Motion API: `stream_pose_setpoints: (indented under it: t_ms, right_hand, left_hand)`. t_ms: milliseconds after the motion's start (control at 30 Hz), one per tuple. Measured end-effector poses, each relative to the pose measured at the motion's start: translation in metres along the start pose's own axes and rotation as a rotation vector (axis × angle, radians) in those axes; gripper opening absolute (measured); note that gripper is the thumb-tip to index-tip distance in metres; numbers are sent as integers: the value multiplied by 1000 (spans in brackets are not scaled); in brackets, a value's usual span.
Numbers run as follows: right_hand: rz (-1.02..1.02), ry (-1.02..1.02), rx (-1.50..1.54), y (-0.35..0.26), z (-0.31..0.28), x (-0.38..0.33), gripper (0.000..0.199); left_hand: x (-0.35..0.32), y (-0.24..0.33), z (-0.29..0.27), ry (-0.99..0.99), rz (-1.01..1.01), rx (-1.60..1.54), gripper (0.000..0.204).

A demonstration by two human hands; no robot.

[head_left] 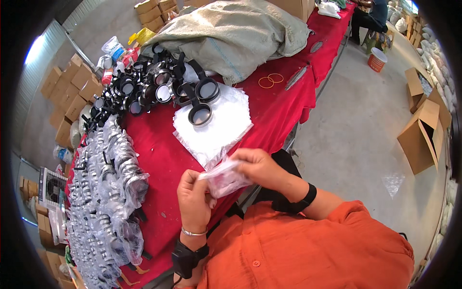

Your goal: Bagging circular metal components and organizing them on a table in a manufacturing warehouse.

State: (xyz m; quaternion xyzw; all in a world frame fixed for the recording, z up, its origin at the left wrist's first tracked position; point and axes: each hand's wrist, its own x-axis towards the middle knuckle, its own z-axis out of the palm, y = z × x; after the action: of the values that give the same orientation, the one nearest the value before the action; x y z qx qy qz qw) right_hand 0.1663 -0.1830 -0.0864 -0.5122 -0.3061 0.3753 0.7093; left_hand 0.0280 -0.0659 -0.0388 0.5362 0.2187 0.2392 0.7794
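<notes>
Over near edge of red cloth (161, 156), 1 clear plastic bag (222, 182) btwn 2 hands: L hand (193, 196) pinches its L side, fingers curled; R hand (258, 167) pinches its upper R, fingertips blurred. Bag's contents, if any, unclear. Just beyond: 1 stack of bags (231, 126), partly covered by black-handled rings (139, 91), heaped, uncountable. 2 yellow bands (266, 83), 1 sack (236, 31). Wrapped pcs (103, 202): too many overlap to count.
</notes>
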Motion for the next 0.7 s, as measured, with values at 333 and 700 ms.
stream_pose_setpoints:
  t_ms: [333, 700]
  right_hand:
    - [-253, -48, -213, -4, -6, 13, 14]
    - [-580, -215, -569, 0, -5, 71, 19]
  left_hand:
    - [21, -25, -13, 337, 304, 688, 8]
    - [-31, -29, -78, 299, 446, 1912, 48]
